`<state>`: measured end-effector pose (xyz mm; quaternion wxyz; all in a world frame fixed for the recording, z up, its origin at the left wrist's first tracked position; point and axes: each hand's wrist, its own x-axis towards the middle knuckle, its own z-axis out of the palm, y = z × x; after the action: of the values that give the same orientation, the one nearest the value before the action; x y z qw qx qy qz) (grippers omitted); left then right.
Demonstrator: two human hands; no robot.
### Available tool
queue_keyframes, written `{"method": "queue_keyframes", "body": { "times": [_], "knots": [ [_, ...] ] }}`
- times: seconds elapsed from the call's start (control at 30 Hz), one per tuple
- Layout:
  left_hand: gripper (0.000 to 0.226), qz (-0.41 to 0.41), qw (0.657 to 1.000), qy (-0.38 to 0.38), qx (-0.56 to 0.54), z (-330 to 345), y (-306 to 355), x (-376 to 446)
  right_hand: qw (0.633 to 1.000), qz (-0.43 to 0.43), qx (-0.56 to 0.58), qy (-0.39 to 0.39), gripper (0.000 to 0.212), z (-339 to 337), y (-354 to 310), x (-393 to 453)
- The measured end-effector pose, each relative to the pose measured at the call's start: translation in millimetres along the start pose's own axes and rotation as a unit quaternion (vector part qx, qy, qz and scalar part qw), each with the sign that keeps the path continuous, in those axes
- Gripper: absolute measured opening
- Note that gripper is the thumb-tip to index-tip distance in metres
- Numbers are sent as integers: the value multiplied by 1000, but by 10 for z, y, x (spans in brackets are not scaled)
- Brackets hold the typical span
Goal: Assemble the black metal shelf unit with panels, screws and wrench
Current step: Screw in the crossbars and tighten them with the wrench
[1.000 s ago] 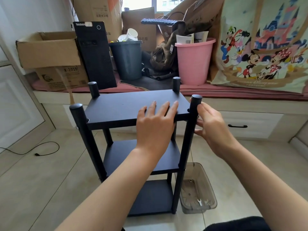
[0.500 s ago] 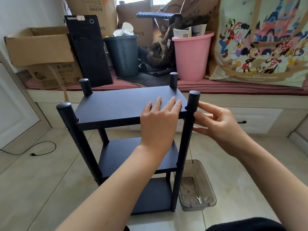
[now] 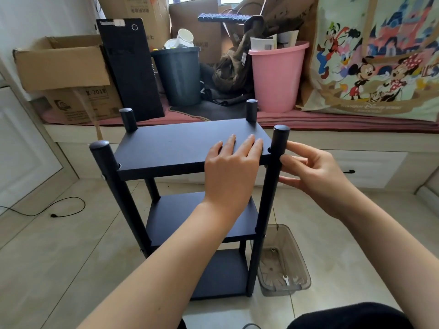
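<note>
The three-tier black metal shelf unit [image 3: 180, 148] stands on the tiled floor [image 3: 59, 257] at centre. The left hand [image 3: 231, 167] presses flat, fingers straight, on its top panel [image 3: 166, 143]. At three o'clock, the right hand [image 3: 313, 172], its grip loosely apart, touches the black round corner post [image 3: 273, 176].

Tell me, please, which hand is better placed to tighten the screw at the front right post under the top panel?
The right hand: its fingertips already touch the front right post just below the top panel. The left hand lies flat on that panel, steadying it.
</note>
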<state>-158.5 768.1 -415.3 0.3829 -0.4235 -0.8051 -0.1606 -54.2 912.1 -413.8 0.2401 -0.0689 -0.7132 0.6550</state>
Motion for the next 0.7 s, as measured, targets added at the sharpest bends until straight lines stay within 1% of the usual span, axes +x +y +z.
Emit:
{"method": "queue_keyframes", "body": {
  "times": [0.07,0.17,0.23,0.3,0.37,0.43,0.47,0.5,0.53,0.57,0.6,0.63,0.67,0.7],
  "knots": [
    [34,3,999,-5,-35,-44,-47,-16,1000,-3,-17,12,34,37,-10,-12],
    [27,-29,992,-47,-115,-185,-197,-79,999,-1,-39,29,34,90,-38,-47],
    [20,-50,993,-35,-101,-321,-345,-167,997,-7,-63,44,32,141,-64,-78],
    [18,-58,997,4,-59,-456,-530,-253,994,-14,-83,71,27,199,-77,-99],
    [26,-55,997,50,-27,-599,-751,-345,989,-13,-104,101,20,264,-62,-111],
    [40,-69,993,99,-13,-724,-1021,-465,983,8,-139,116,18,329,-21,-122],
    [47,-102,988,111,-29,-774,-1153,-548,979,23,-166,116,21,364,0,-130],
    [53,-158,979,108,-68,-800,-1273,-641,974,37,-192,113,24,399,21,-140],
    [60,-231,960,93,-130,-810,-1370,-730,970,46,-211,114,27,430,41,-147],
    [68,-302,929,70,-204,-802,-1444,-805,967,50,-220,119,29,451,59,-149],
    [74,-363,890,43,-273,-792,-1490,-859,965,48,-227,126,30,466,73,-150],
    [75,-409,849,20,-334,-777,-1515,-903,962,44,-235,133,30,474,86,-149],
    [70,-439,813,5,-384,-759,-1530,-935,959,39,-245,140,29,479,94,-143],
    [58,-451,788,-4,-418,-735,-1540,-958,956,34,-253,144,29,477,100,-131]
  ]
}}
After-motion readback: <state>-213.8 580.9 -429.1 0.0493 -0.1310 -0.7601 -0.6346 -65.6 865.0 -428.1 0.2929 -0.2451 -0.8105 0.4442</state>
